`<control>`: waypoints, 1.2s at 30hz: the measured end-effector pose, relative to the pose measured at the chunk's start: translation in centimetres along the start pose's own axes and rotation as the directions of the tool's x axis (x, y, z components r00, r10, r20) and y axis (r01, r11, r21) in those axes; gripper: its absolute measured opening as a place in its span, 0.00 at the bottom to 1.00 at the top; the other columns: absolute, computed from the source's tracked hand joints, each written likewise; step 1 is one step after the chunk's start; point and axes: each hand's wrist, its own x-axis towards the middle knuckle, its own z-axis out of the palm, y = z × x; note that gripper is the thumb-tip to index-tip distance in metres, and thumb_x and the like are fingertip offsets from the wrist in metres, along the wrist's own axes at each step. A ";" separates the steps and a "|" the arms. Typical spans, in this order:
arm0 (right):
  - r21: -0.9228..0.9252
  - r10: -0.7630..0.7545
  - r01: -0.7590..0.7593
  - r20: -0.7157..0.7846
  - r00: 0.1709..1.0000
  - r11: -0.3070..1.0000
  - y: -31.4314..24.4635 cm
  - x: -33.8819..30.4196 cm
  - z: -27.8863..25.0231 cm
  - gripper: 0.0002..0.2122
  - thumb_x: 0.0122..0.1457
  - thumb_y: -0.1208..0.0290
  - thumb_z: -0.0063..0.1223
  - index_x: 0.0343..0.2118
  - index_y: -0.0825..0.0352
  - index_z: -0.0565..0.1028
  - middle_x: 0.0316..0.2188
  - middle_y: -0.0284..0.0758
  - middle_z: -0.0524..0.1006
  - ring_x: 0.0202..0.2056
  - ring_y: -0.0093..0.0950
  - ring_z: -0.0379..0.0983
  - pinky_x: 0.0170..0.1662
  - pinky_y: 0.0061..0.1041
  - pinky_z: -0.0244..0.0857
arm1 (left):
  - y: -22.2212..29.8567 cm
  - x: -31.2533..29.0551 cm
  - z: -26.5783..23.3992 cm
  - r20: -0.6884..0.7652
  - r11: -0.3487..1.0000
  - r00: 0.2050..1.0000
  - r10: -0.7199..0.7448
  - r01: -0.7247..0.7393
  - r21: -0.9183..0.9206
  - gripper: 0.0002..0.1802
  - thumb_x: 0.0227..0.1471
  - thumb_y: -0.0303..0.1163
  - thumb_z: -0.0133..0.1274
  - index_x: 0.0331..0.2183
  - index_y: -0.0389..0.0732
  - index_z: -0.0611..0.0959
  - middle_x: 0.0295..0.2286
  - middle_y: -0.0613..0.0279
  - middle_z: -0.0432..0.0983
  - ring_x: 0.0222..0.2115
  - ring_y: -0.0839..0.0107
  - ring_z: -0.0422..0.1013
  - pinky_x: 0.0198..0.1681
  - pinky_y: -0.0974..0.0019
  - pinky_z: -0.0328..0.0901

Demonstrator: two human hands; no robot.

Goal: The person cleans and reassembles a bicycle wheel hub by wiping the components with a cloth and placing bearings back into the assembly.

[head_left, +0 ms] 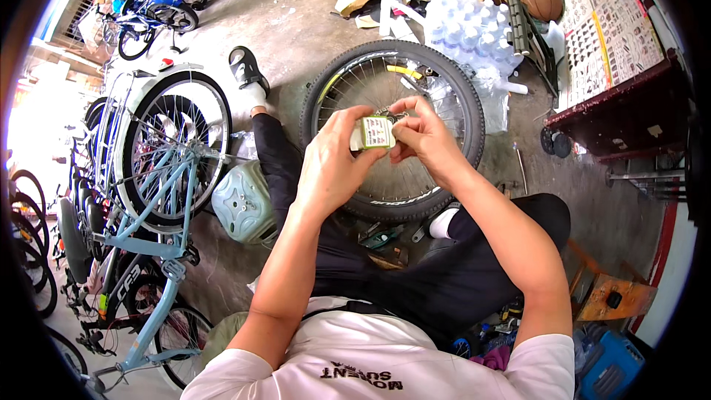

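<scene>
My left hand [333,163] grips a small green and white box [374,133] by its left side. Against the box's right end, my right hand [426,137] pinches something small and dark at its top edge; what it is I cannot tell. Both hands are raised above a black-tyred bicycle wheel [466,104] that lies flat on the concrete floor in front of my knees. My legs in dark trousers stretch left and right of the wheel.
A light blue bicycle [167,178] stands at left with more bicycles behind it. A pale green stool [244,204] sits by my left leg. A pack of water bottles [466,26], cardboard scraps and a dark red table [629,104] lie beyond. Tools lie under my knees [381,241].
</scene>
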 end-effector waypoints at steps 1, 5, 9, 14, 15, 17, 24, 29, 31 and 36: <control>-0.014 -0.068 0.068 -0.005 0.998 0.998 0.2 0.3 -0.1 0.11 0.63 0.77 0.48 0.48 0.67 0.67 0.28 0.33 0.76 0.26 0.21 0.75 0.29 0.24 0.73 | -0.5 0.0 0.1 0.014 0.993 0.997 -0.081 0.082 -0.089 0.28 0.43 0.28 0.67 0.48 0.38 0.77 0.39 0.52 0.77 0.36 0.59 0.76 0.37 0.62 0.71; 0.005 -0.162 0.162 0.014 0.987 0.987 -0.3 -0.1 -0.3 0.05 0.63 0.78 0.47 0.42 0.68 0.70 0.28 0.32 0.75 0.26 0.21 0.75 0.30 0.23 0.72 | 0.0 -0.1 -0.4 0.010 0.965 0.991 -0.131 0.130 -0.229 0.29 0.43 0.29 0.68 0.47 0.37 0.76 0.39 0.51 0.79 0.36 0.56 0.77 0.37 0.61 0.71; 0.060 -0.157 0.154 0.064 0.985 0.986 -0.5 -0.6 0.1 0.05 0.65 0.77 0.46 0.40 0.70 0.73 0.31 0.33 0.76 0.27 0.21 0.75 0.32 0.23 0.73 | 0.3 0.1 -0.9 -0.075 0.992 0.991 0.111 -0.115 -0.051 0.29 0.40 0.25 0.68 0.47 0.37 0.78 0.38 0.54 0.79 0.38 0.65 0.77 0.39 0.66 0.70; 0.022 0.010 -0.012 0.064 0.998 1.000 0.7 0.2 -0.7 0.08 0.64 0.76 0.47 0.44 0.71 0.73 0.36 0.35 0.77 0.30 0.22 0.76 0.35 0.24 0.74 | 1.0 0.6 -1.1 0.028 0.998 0.999 0.045 -0.044 -0.045 0.30 0.39 0.26 0.68 0.48 0.38 0.78 0.39 0.55 0.79 0.39 0.62 0.77 0.40 0.65 0.70; 0.013 -0.028 0.027 0.085 0.996 1.000 0.3 0.2 -0.4 0.09 0.64 0.75 0.48 0.44 0.71 0.73 0.37 0.35 0.76 0.31 0.22 0.76 0.36 0.25 0.74 | 0.8 1.1 -1.1 0.034 0.997 0.999 0.011 -0.008 -0.075 0.30 0.40 0.25 0.68 0.48 0.38 0.78 0.39 0.55 0.79 0.39 0.63 0.76 0.40 0.65 0.70; -0.069 -0.014 0.020 0.086 0.996 0.997 0.5 0.0 -0.8 0.10 0.64 0.73 0.49 0.45 0.70 0.73 0.37 0.35 0.76 0.32 0.23 0.75 0.37 0.25 0.73 | -0.4 1.3 -0.7 0.046 0.992 0.998 -0.045 0.050 -0.116 0.29 0.42 0.24 0.67 0.49 0.38 0.78 0.39 0.56 0.79 0.39 0.68 0.76 0.42 0.67 0.70; -0.020 -0.093 0.096 0.120 0.988 0.995 -0.6 -0.9 0.2 0.09 0.63 0.73 0.49 0.45 0.67 0.72 0.37 0.32 0.75 0.36 0.21 0.74 0.38 0.23 0.70 | -1.8 0.1 0.4 0.078 0.879 0.993 -0.091 0.117 -0.462 0.30 0.46 0.22 0.65 0.52 0.39 0.75 0.43 0.58 0.77 0.42 0.72 0.74 0.41 0.68 0.72; -0.086 -0.247 0.261 0.151 0.957 0.961 -0.1 -1.0 0.4 0.08 0.59 0.77 0.56 0.42 0.67 0.73 0.37 0.29 0.75 0.35 0.16 0.73 0.37 0.20 0.69 | -2.3 -0.3 1.7 0.054 0.690 0.971 -0.231 0.203 -0.695 0.33 0.50 0.20 0.63 0.57 0.36 0.69 0.44 0.59 0.76 0.43 0.74 0.73 0.46 0.70 0.70; -0.116 -0.233 0.245 0.108 0.967 0.963 0.1 -0.9 0.2 0.07 0.59 0.77 0.57 0.40 0.67 0.73 0.35 0.28 0.76 0.33 0.16 0.73 0.36 0.19 0.70 | -2.2 -0.3 2.1 0.057 0.677 0.968 -0.243 0.211 -0.705 0.34 0.50 0.20 0.63 0.57 0.36 0.68 0.44 0.58 0.75 0.44 0.74 0.73 0.46 0.70 0.70; -0.123 -0.225 0.218 -0.042 0.974 0.968 -0.4 -0.8 0.3 0.05 0.59 0.76 0.60 0.33 0.68 0.74 0.29 0.29 0.78 0.29 0.16 0.75 0.34 0.18 0.72 | -2.0 -0.5 2.4 0.032 0.608 0.953 -0.302 0.218 -0.763 0.34 0.53 0.20 0.60 0.59 0.36 0.67 0.41 0.61 0.76 0.35 0.80 0.73 0.38 0.74 0.71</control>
